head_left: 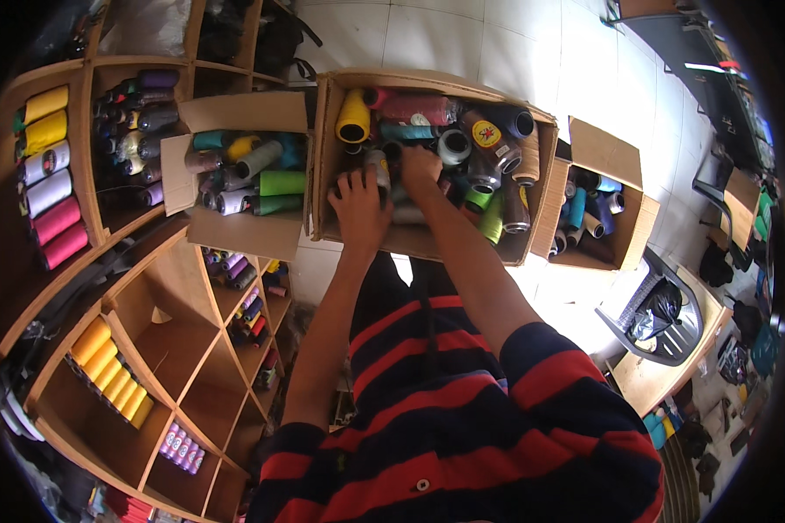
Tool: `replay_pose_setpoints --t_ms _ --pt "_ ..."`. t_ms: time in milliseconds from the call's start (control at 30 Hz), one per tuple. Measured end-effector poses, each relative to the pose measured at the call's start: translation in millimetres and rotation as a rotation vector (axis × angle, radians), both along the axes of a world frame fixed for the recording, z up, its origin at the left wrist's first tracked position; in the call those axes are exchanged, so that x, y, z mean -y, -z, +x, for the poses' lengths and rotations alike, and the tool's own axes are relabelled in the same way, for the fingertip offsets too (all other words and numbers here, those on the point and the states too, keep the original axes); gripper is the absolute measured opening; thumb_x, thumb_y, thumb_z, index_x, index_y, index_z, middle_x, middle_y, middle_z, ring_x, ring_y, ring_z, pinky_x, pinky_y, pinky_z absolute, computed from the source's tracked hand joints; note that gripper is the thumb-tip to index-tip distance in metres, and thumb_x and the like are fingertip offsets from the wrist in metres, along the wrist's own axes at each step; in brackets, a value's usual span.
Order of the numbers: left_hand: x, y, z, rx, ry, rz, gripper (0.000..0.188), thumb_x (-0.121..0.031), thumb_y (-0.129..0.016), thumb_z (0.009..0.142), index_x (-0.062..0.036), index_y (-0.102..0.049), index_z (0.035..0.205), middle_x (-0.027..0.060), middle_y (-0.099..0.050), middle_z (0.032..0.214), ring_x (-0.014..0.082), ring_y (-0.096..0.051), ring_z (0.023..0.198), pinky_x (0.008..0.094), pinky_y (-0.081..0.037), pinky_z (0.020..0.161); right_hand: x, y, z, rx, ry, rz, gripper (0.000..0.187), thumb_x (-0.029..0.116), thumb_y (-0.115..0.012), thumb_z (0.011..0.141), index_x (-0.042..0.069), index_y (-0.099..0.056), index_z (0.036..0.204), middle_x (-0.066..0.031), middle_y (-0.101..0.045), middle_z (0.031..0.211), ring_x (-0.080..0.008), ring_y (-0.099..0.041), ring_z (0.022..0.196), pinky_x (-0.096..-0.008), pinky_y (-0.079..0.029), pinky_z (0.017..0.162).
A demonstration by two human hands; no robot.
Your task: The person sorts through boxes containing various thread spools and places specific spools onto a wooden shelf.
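Note:
A large open cardboard box (436, 80) in front of me is filled with thread spools of many colours. Inside its left part, my left hand (360, 209) curls its fingers round a grey thread spool (377, 162) that stands upright. Close beside it, my right hand (420, 167) reaches down among the spools with bent fingers; its fingertips are hidden, and what they grip is not visible. Around the hands lie a yellow spool (353, 118), a wrapped dark pink spool (417, 109), a teal spool (408, 132) and a brown wrapped spool (494, 144).
Left of the large box is a smaller open carton (244, 113) with spools; another carton (606, 135) with spools sits at its right. Wooden shelves (170, 349) holding rows of spools line the left. A dark plastic chair (672, 336) with a black bag stands at right.

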State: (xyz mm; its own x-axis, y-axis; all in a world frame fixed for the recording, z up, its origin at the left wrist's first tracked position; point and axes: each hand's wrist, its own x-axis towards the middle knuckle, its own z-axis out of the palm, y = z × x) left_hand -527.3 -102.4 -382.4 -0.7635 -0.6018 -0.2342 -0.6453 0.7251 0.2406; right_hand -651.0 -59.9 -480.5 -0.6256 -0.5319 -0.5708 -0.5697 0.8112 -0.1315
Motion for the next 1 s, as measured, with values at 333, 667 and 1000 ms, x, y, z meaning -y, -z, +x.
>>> replay_pose_setpoints --t_ms 333,667,1000 --pt "1 3 8 -0.090 -0.007 0.035 0.064 -0.019 -0.071 0.073 -0.0093 -0.044 0.130 0.0141 -0.048 0.121 0.0326 -0.041 0.119 0.0535 -0.033 0.097 -52 -81 1 0.073 0.268 -0.446 0.019 0.023 -0.068 0.079 0.006 -0.068 0.086 -0.0113 -0.068 0.080 -0.0272 -0.067 0.071 -0.0413 -0.050 0.061" --pt "-22 -55 3 -0.933 -0.760 1.456 0.036 -0.024 -0.056 0.094 -0.0041 -0.047 0.122 0.0105 -0.058 0.115 0.0223 -0.058 0.108 0.0371 -0.047 0.092 -113 -166 16 1.448 0.951 -0.920 0.018 0.022 -0.060 0.092 0.006 -0.061 0.083 0.0005 -0.053 0.065 -0.0065 -0.046 0.053 -0.0246 -0.037 0.048" --pt "-4 -125 66 -1.019 -0.911 1.237 0.044 -0.024 -0.062 0.091 -0.0035 -0.044 0.125 0.0090 -0.058 0.111 0.0179 -0.057 0.105 0.0321 -0.046 0.090 -72 -341 25 1.146 0.311 -1.352 0.020 0.011 -0.051 0.095 -0.002 -0.052 0.109 -0.0128 -0.062 0.083 -0.0206 -0.064 0.073 -0.0346 -0.054 0.066"
